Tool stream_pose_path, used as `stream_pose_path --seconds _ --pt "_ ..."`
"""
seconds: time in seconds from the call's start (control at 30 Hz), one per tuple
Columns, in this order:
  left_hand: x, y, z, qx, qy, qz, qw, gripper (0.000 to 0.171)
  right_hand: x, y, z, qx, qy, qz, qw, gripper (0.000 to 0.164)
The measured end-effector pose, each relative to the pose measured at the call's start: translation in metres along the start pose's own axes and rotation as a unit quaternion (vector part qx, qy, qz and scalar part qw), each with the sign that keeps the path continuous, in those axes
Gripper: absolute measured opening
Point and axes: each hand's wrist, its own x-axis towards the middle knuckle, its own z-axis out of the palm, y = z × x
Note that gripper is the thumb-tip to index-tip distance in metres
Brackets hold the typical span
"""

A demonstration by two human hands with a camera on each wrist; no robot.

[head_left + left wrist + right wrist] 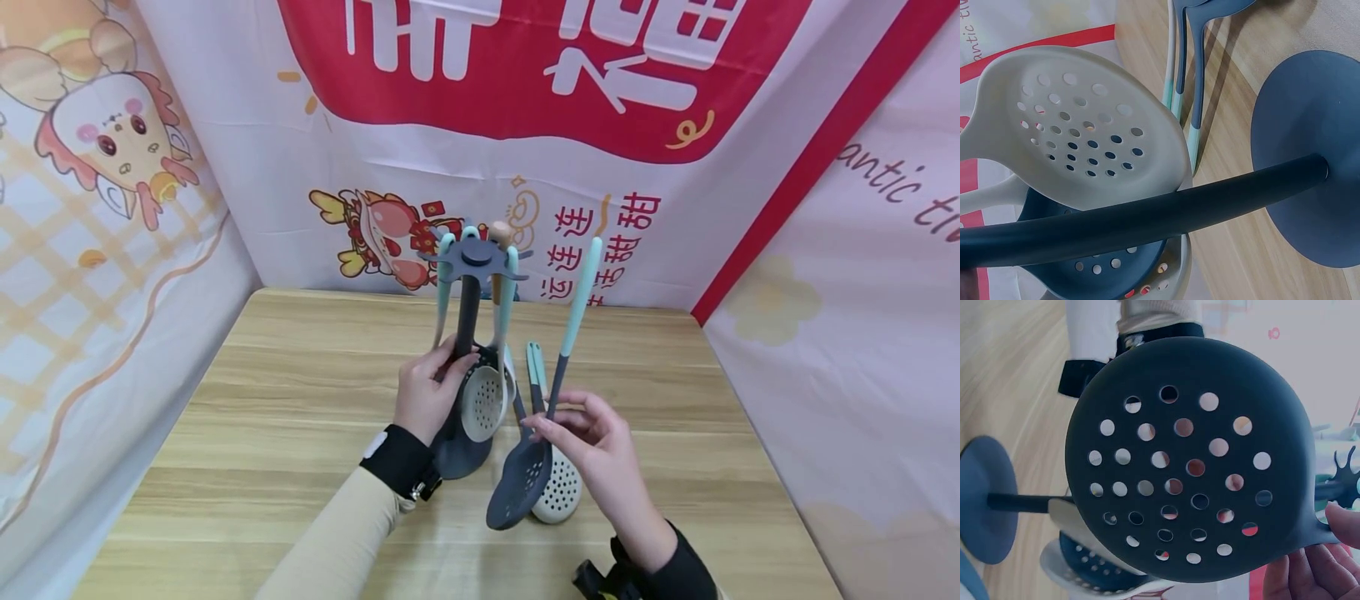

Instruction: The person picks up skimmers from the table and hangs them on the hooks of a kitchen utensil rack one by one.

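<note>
My left hand [427, 387] grips the dark pole of a utensil stand [468, 312], whose round base [1310, 112] rests on the table. From the stand's hooked top hang several utensils, among them a light grey skimmer [480, 417] and a dark skimmer [1054, 275] behind it. To the right of the stand, my right hand [596, 442] pinches a dark grey skimmer [506, 496] low on its neck. That skimmer's mint handle [582, 292] points up, its holed head down. In the right wrist view its head faces the camera and covers much of the scene.
On the wooden table [300, 400], under the held skimmer, lie a light grey skimmer [553, 513] and dark utensils with mint handles [532, 358]. A printed cloth [465, 167] hangs behind the table's far edge. More cloth hangs along both sides.
</note>
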Motion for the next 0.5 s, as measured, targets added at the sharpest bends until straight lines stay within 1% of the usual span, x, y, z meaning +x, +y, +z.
stream_pose_path --seconds 0.27,0.37,0.5 --pt "0.000 0.000 0.000 0.000 0.002 0.003 1.0000 0.025 -0.009 -0.003 0.004 0.004 -0.034 -0.065 0.997 0.028" --pt "0.000 -0.001 0.000 -0.005 0.003 0.002 1.0000 0.025 -0.010 -0.003 0.006 -0.007 -0.032 -0.078 0.996 0.027" --pt "0.000 -0.002 0.000 -0.013 0.004 0.002 0.9999 0.025 -0.012 -0.003 0.009 -0.038 -0.021 -0.093 0.995 0.025"
